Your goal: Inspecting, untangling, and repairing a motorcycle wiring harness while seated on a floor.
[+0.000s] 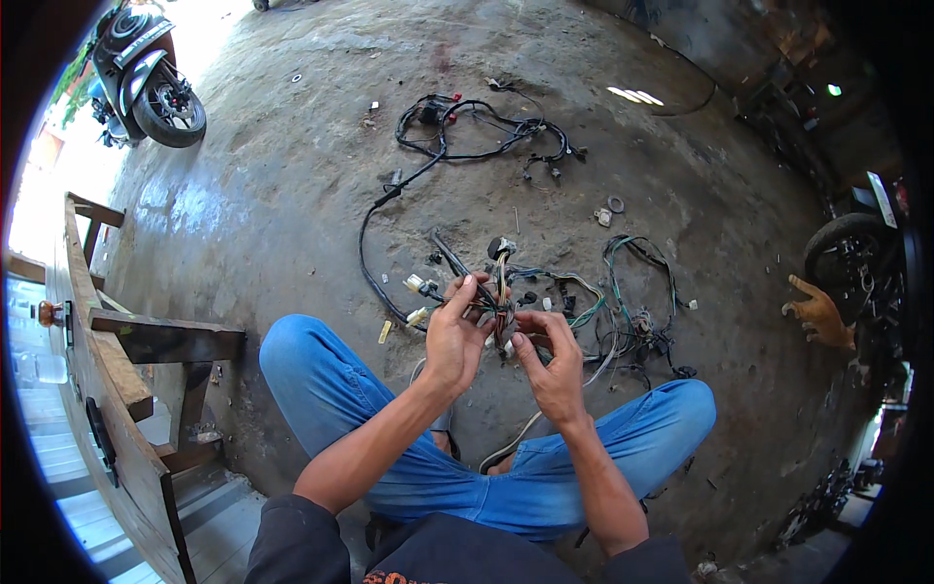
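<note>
My left hand (457, 336) grips a wiring bundle (503, 307) above my lap, thumb raised along black sleeved wires, with white connectors (416, 284) hanging beside it. My right hand (550, 365) pinches the same bundle a little lower, at a greyish part. A black connector (503, 247) tops the bundle's pale wires. Green and black wires (632, 282) spread over the floor to the right. A longer black harness (486, 154) lies looped farther forward, its cable running back toward my hands. A small yellow piece (384, 332) lies left of the bundle.
A wooden bench frame (165, 336) stands at my left. A scooter (146, 88) is parked at the far left. An orange cat (817, 316) is on the floor at right beside another two-wheeler (842, 253). My jeans-clad crossed legs (311, 380) frame the work. A grey ring (615, 203) lies ahead.
</note>
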`<move>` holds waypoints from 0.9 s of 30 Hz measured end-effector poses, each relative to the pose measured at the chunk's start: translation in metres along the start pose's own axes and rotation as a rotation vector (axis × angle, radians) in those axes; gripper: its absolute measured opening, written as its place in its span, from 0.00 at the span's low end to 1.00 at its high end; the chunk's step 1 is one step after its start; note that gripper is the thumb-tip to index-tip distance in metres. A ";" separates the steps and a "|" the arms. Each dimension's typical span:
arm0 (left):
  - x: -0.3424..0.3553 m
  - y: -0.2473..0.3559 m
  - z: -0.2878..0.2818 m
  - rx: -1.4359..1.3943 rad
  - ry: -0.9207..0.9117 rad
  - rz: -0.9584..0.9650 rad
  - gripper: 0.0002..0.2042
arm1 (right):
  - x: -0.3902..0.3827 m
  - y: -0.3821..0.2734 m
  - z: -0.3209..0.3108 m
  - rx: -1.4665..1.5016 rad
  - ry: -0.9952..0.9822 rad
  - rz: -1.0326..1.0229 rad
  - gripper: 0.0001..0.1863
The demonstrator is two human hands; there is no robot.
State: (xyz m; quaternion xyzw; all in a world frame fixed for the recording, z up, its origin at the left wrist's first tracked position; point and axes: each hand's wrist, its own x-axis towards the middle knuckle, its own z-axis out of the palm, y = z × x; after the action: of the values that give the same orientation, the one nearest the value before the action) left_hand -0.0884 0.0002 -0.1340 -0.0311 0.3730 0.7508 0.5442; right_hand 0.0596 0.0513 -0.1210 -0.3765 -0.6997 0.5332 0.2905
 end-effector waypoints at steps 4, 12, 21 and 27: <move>-0.016 0.002 -0.002 0.110 -0.055 -0.047 0.11 | 0.000 -0.016 -0.003 -0.013 0.040 -0.084 0.14; -0.048 -0.016 -0.009 0.041 -0.186 -0.161 0.12 | -0.016 -0.026 -0.017 -0.056 0.031 -0.091 0.14; -0.055 -0.024 0.016 0.145 -0.164 -0.183 0.13 | -0.028 -0.024 -0.046 -0.037 0.041 -0.128 0.14; -0.055 -0.028 0.020 0.186 -0.135 -0.147 0.10 | -0.029 -0.029 -0.050 -0.006 0.004 -0.167 0.21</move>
State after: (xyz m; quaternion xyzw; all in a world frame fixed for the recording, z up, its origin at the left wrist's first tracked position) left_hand -0.0357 -0.0274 -0.1091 0.0427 0.4002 0.6715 0.6222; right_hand 0.1097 0.0492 -0.0797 -0.3188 -0.7297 0.5042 0.3342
